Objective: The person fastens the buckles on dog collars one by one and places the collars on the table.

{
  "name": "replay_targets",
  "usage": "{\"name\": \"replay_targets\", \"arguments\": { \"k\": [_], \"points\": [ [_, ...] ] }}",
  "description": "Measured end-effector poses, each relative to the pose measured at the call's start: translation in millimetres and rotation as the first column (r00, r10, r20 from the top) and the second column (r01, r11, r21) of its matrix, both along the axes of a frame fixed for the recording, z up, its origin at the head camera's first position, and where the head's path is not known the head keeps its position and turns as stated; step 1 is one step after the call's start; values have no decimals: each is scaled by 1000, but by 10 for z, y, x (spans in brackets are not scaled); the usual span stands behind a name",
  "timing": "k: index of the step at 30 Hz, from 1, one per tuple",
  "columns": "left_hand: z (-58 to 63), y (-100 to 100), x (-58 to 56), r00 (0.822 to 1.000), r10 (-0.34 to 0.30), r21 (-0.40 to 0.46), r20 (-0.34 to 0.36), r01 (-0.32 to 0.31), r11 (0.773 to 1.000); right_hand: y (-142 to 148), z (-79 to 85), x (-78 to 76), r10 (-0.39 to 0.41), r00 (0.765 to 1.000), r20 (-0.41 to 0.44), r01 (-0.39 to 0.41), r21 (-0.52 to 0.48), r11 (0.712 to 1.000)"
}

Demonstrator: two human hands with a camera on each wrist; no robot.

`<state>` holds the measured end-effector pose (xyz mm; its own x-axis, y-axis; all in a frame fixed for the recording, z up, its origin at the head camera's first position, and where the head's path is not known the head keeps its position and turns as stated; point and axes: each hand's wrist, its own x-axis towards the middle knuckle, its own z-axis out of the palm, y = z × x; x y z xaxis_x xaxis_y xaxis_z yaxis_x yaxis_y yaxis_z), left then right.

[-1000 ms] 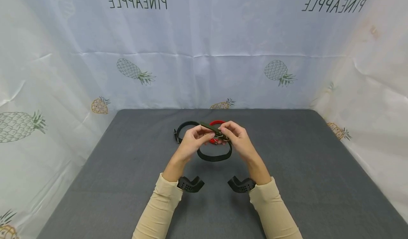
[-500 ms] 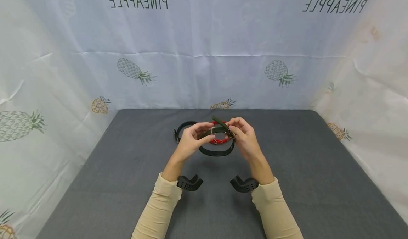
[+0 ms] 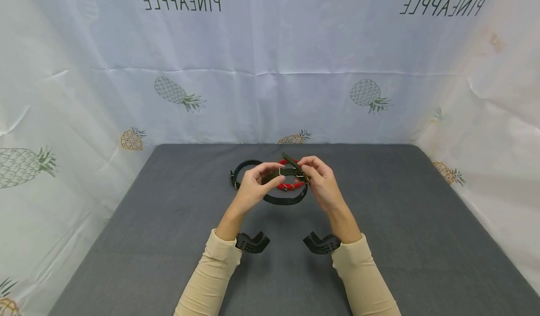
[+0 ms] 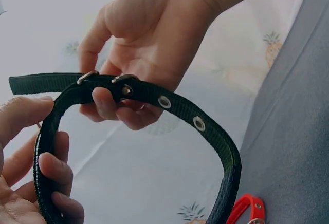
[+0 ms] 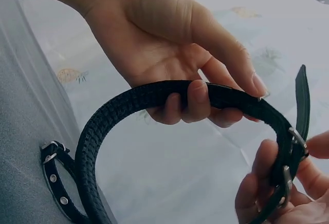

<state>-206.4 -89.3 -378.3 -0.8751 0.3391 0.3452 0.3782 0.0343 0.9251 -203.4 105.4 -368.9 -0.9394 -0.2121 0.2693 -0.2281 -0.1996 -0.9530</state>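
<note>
A dark green collar [image 3: 285, 201] with metal eyelets and buckle hardware hangs as a loop between both hands above the table. My left hand [image 3: 250, 187] grips its plain padded band between thumb and fingers, as the right wrist view shows. Opposite it, my right hand [image 3: 324, 184] pinches the collar at the metal buckle [image 5: 288, 180]. The strap's free end [image 4: 38, 84] sticks upward past this hardware. Below the right hand, open eyelets [image 4: 199, 124] run along the band in the left wrist view.
Behind the held loop, a red collar [image 3: 288, 187] lies on the grey table [image 3: 177, 222]. A black collar [image 3: 237, 166] with a buckle lies to its left, partly hidden by the left hand. A pineapple-print curtain [image 3: 270, 105] closes off the back and sides.
Since a second ago the right hand has moved slightly right and turned the collar, so its free end now points upward and the buckle side shows. The last half second brings only a slight shift.
</note>
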Motion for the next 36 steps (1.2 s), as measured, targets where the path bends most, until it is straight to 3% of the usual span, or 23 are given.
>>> {"name": "replay_targets", "arguments": {
  "k": [7, 11, 24, 36],
  "points": [
    [-14, 18, 4, 998, 0, -45, -70, -3, 999, -26, 8, 0, -9, 999, 36, 5, 99, 995],
    [-24, 20, 8, 997, -3, -58, -74, -2, 998, -30, -2, 7, 12, 999, 36, -16, 116, 993],
    [-13, -14, -9, 992, -27, -49, -122, 21, 999, -6, -25, 15, 60, 998, -38, -57, 75, 996],
    [1, -58, 12, 984, -18, -102, -175, 0, 995, 9, -47, 27, 87, 989, -116, -84, 27, 996]
  ]
}}
